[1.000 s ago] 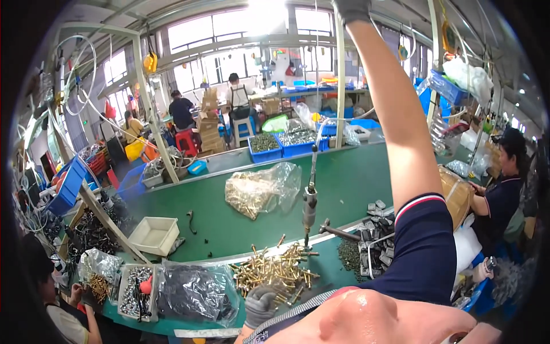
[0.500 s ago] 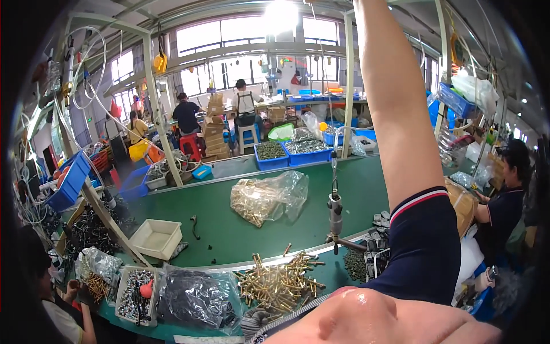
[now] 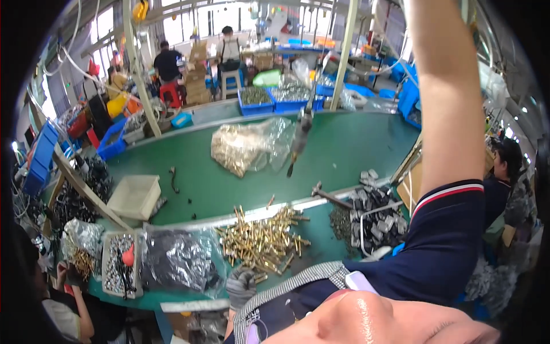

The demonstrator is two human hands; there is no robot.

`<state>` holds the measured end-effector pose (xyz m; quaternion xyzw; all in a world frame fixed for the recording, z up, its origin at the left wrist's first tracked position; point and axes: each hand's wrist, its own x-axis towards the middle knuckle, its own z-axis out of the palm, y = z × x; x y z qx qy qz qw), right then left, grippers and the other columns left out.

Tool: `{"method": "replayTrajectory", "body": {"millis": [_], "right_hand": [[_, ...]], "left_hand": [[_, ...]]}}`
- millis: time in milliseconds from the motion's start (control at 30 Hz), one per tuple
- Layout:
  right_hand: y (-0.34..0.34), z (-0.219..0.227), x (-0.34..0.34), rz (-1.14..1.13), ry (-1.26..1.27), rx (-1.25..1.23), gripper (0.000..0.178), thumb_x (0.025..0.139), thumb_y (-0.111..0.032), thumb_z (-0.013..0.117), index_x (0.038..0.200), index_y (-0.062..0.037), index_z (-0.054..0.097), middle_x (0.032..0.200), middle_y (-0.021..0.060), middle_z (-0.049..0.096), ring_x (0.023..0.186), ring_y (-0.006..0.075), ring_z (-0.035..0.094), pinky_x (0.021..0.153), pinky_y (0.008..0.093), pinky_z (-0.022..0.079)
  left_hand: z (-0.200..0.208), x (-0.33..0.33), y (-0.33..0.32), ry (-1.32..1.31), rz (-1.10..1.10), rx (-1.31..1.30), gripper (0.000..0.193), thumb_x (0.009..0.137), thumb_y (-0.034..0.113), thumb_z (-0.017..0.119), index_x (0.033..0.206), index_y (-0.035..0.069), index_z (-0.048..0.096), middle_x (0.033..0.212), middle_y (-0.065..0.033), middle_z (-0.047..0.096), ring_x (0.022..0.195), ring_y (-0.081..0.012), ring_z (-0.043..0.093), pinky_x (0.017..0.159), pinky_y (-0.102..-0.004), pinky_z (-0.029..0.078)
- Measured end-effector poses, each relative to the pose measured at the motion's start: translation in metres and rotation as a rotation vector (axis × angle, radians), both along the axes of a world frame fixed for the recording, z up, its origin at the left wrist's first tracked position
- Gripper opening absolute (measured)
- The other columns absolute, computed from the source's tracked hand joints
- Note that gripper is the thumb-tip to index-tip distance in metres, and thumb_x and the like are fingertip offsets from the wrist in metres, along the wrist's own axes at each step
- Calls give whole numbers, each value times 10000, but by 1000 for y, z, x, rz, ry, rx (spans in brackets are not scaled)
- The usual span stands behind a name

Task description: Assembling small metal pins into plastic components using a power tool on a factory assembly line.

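Note:
My left hand (image 3: 240, 285), in a grey knitted glove, rests at the near edge of the green bench beside a heap of brass-coloured bolts (image 3: 260, 238). Its fingers are curled closed; whatever is in them, if anything, is hidden. My right arm (image 3: 450, 109) reaches up past the top of the picture, so the right hand is out of sight. A hanging power screwdriver (image 3: 302, 135) tilts over the green belt, tip downward, near a clear plastic bag of brass-coloured parts (image 3: 235, 152). Left of the bolts lies a clear bag of dark parts (image 3: 183, 261).
An off-white tray (image 3: 134, 198) sits on the belt at left. A bin of small metal parts (image 3: 121, 266) is near a co-worker's hands (image 3: 63, 275). Blocky dark and silver parts (image 3: 378, 212) lie at right, by a metal bar (image 3: 332, 195). Another person (image 3: 501, 178) is at far right.
The view has shifted, and the scene sits higher in it. The screwdriver has gone from hanging upright to tilted. My gloved left hand shows more fully; my right arm stays raised.

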<state>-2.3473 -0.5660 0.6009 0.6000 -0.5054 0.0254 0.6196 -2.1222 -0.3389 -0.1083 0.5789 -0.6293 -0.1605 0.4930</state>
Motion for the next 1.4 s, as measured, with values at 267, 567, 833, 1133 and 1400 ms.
{"method": "replayTrajectory", "body": {"millis": [267, 567, 833, 1133, 1400], "right_hand": [[-20, -93, 28, 217, 86, 207, 316, 774, -189, 575, 1065, -64, 579, 1085, 152, 573, 945, 301, 581, 827, 368, 473], [-25, -159, -6, 346, 111, 326, 292, 805, -166, 558, 1076, -60, 573, 1091, 138, 582, 946, 279, 591, 813, 358, 482], [-18, -234, -40, 463, 114, 429, 271, 832, -146, 543, 1086, -56, 569, 1097, 127, 589, 948, 259, 600, 801, 350, 490], [1, -347, -60, 655, 84, 537, 248, 863, -123, 526, 1097, -51, 563, 1104, 113, 598, 949, 237, 611, 787, 340, 500], [11, -636, -28, 971, -857, 1098, 432, 736, -282, 618, 1088, -36, 571, 1224, 185, 493, 1173, 385, 408, 1018, 459, 303]], "left_hand": [[40, -16, 25, -91, 4, -22, 186, 642, 27, 562, 822, 51, 606, 831, -124, 627, 750, -305, 594, 674, -391, 488], [47, -23, 20, -132, -19, -29, 156, 649, 20, 573, 798, 53, 607, 809, -140, 624, 729, -313, 602, 655, -390, 495], [56, -75, -32, -343, -437, -196, 134, 667, 80, 617, 798, 74, 589, 851, -68, 626, 747, -252, 616, 729, -378, 521], [47, -146, -106, -856, -523, -4, 256, 792, 286, 519, 911, 78, 610, 1052, -121, 579, 1036, -297, 511, 1008, -502, 277], [24, -128, -100, -840, -456, -134, 218, 797, 188, 454, 886, 76, 619, 1062, -151, 585, 1063, -303, 516, 1029, -465, 284]]}}
